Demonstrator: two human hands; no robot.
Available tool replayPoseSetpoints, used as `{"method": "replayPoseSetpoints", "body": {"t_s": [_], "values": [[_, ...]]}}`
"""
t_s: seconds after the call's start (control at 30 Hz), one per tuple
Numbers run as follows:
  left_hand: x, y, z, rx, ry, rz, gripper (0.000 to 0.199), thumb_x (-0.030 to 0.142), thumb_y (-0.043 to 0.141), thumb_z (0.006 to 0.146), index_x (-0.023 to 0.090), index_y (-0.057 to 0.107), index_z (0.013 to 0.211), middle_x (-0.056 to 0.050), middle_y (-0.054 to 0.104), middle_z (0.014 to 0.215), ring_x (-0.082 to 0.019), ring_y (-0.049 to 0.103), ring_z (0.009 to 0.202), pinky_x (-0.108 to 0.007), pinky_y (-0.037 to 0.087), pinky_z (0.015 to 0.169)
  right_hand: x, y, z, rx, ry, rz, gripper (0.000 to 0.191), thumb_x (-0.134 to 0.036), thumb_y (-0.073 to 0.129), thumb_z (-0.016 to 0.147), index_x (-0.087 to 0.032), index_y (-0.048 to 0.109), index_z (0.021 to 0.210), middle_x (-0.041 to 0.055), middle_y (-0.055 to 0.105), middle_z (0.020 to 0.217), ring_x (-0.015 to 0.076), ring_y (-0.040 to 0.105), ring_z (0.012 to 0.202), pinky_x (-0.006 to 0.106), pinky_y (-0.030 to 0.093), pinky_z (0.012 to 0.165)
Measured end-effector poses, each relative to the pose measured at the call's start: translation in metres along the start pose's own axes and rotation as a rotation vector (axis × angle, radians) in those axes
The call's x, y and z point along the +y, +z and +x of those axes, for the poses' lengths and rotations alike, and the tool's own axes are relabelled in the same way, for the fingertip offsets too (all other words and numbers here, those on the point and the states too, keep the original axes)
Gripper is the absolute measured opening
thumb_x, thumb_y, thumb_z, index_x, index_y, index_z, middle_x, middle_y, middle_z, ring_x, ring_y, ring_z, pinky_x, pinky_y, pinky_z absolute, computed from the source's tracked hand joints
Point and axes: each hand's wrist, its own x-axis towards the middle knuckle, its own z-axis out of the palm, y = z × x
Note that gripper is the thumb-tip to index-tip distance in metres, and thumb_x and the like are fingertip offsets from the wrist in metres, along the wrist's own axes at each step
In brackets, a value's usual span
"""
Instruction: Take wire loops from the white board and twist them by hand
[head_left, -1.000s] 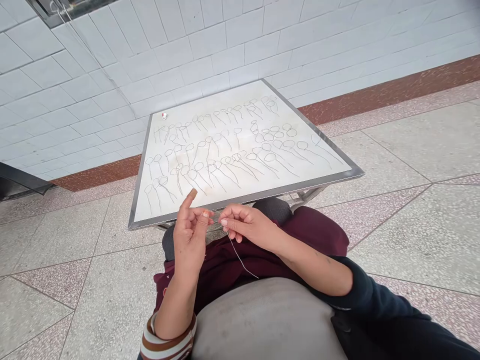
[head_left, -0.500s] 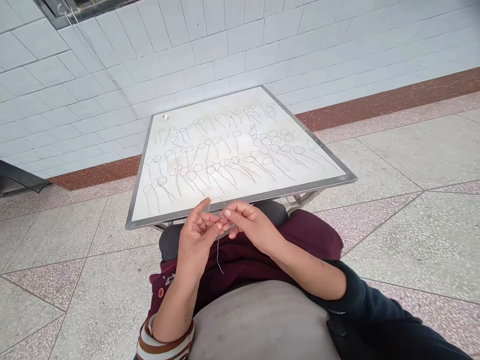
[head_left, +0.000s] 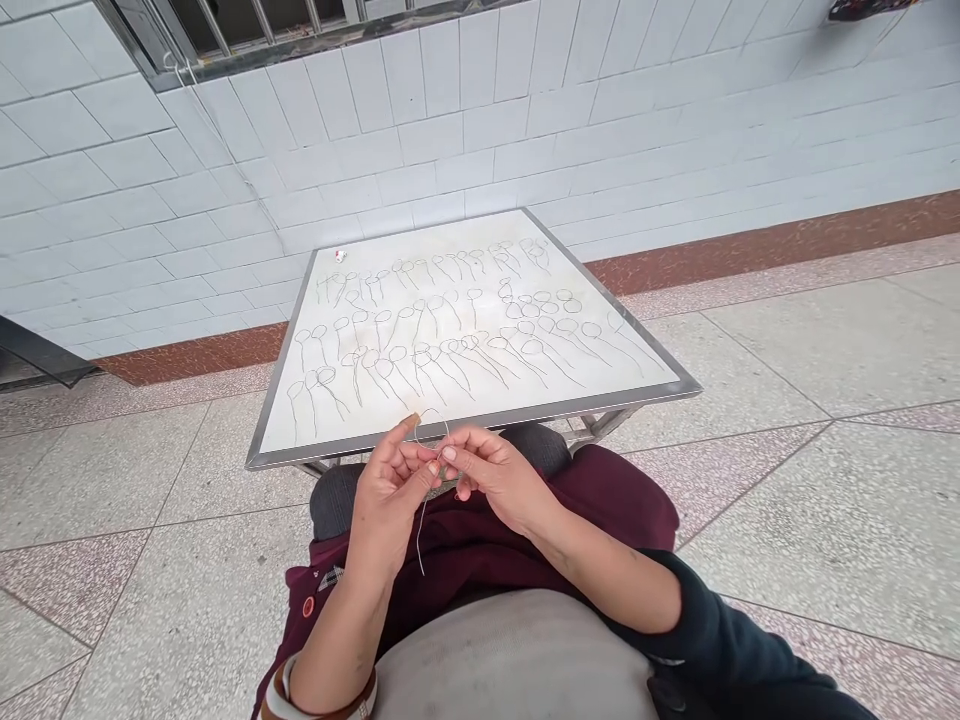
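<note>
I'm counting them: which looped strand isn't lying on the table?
The strand held up by the left hand and right hand; all the other strands in view lie on the table.

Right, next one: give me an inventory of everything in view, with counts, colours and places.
table: one, white top, grey rim, centre
wire loops: several dozen, dark, in rough rows on the table
small object: one, white and red, table's far left corner
held wire: one, pale, looped above the hands, tail hanging
wall: one, white tiles, behind the table
band: one, reddish brown, wall's base
barred window: one, grey frame, top left
cord: at least one, white, below the window
floor: one, speckled grey and pinkish
apron: one, grey, bottom centre
left hand, right hand: two, bare, lower centre, fingers on the wire
</note>
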Motion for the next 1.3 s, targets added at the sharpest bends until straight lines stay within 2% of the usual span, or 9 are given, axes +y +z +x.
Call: {"method": "replayPoseSetpoints", "body": {"t_s": [0.23, 0.37, 0.47, 0.57, 0.7, 0.8, 0.87, 1.03, 1.3], "values": [[-0.001, 0.001, -0.001, -0.005, -0.078, -0.037, 0.051, 0.027, 0.073, 0.078, 0.022, 0.057, 0.126, 0.004, 0.061, 0.079, -0.007, 0.055, 0.064, -0.022, 0.046, 0.066, 0.001, 0.000, 0.001, 0.029, -0.013, -0.013, 0.020, -0.039, 0.074, 0.078, -0.021, 0.067, 0.082, -0.0034, 0.053, 0.072, 0.0063, 0.034, 0.054, 0.019, 0.027, 0.044], [0.000, 0.003, -0.001, -0.034, -0.130, -0.108, 0.056, 0.022, 0.075, 0.077, 0.021, 0.054, 0.130, 0.005, 0.060, 0.072, -0.007, 0.053, 0.063, -0.022, 0.045, 0.067, 0.002, 0.000, 0.002, 0.003, 0.042, 0.061, 0.019, -0.037, 0.075, 0.077, -0.020, 0.068, 0.081, -0.0033, 0.053, 0.073, 0.0059, 0.032, 0.055, 0.019, 0.020, 0.045], [0.001, 0.003, -0.001, -0.023, -0.131, -0.128, 0.065, 0.018, 0.077, 0.074, 0.021, 0.051, 0.133, 0.006, 0.061, 0.071, -0.006, 0.051, 0.061, -0.021, 0.044, 0.069, 0.004, -0.001, 0.003, -0.020, 0.099, 0.106, 0.019, -0.036, 0.076, 0.076, -0.020, 0.068, 0.082, -0.0032, 0.052, 0.074, 0.0065, 0.035, 0.059, 0.019, 0.022, 0.047], [0.000, 0.002, -0.001, 0.002, -0.123, -0.116, 0.066, 0.018, 0.078, 0.073, 0.021, 0.052, 0.133, 0.006, 0.061, 0.069, -0.006, 0.050, 0.060, -0.020, 0.043, 0.067, 0.005, -0.002, 0.004, -0.027, 0.102, 0.077, 0.023, -0.039, 0.073, 0.078, -0.022, 0.068, 0.092, -0.0030, 0.052, 0.077, 0.0075, 0.038, 0.061, 0.020, 0.025, 0.049], [-0.002, 0.002, -0.001, 0.059, -0.042, -0.057, 0.063, 0.020, 0.076, 0.075, 0.022, 0.053, 0.133, 0.006, 0.060, 0.067, -0.007, 0.049, 0.060, -0.020, 0.042, 0.065, 0.003, -0.002, 0.001, -0.017, -0.022, -0.065, 0.027, -0.041, 0.068, 0.083, -0.026, 0.063, 0.104, -0.0029, 0.051, 0.081, 0.0086, 0.039, 0.061, 0.021, 0.032, 0.052], [-0.002, 0.005, -0.002, 0.108, 0.027, 0.036, 0.062, 0.021, 0.075, 0.075, 0.022, 0.053, 0.133, 0.006, 0.060, 0.067, -0.008, 0.051, 0.063, -0.021, 0.044, 0.069, 0.000, -0.001, -0.002, -0.015, -0.119, -0.217, 0.025, -0.039, 0.068, 0.083, -0.025, 0.063, 0.103, 0.0004, 0.055, 0.091, 0.0131, 0.050, 0.079, 0.025, 0.042, 0.067], [-0.001, 0.008, -0.003, 0.132, 0.058, 0.105, 0.062, 0.022, 0.075, 0.075, 0.022, 0.053, 0.133, 0.006, 0.060, 0.067, -0.009, 0.054, 0.065, -0.023, 0.045, 0.072, -0.001, 0.000, -0.002, 0.002, -0.158, -0.285, 0.022, -0.039, 0.067, 0.084, -0.025, 0.064, 0.100, 0.0014, 0.057, 0.094, 0.0148, 0.052, 0.085, 0.026, 0.043, 0.071], [0.001, 0.013, -0.005, 0.106, 0.056, 0.162, 0.064, 0.023, 0.073, 0.076, 0.021, 0.050, 0.136, 0.004, 0.064, 0.071, -0.012, 0.060, 0.069, -0.027, 0.048, 0.075, 0.003, -0.003, 0.002, 0.044, -0.120, -0.288, 0.024, -0.046, 0.059, 0.089, -0.023, 0.065, 0.091, -0.0017, 0.055, 0.078, 0.0105, 0.040, 0.059, 0.025, 0.036, 0.056], [-0.012, 0.006, 0.000, 0.075, 0.021, 0.066, 0.053, 0.027, 0.071, 0.080, 0.024, 0.055, 0.130, 0.004, 0.062, 0.075, -0.010, 0.058, 0.068, -0.024, 0.048, 0.072, 0.005, -0.007, 0.006, 0.022, -0.043, -0.183, 0.027, -0.048, 0.065, 0.084, -0.020, 0.067, 0.086, -0.0023, 0.056, 0.073, 0.0093, 0.037, 0.057, 0.024, 0.031, 0.053]]}}
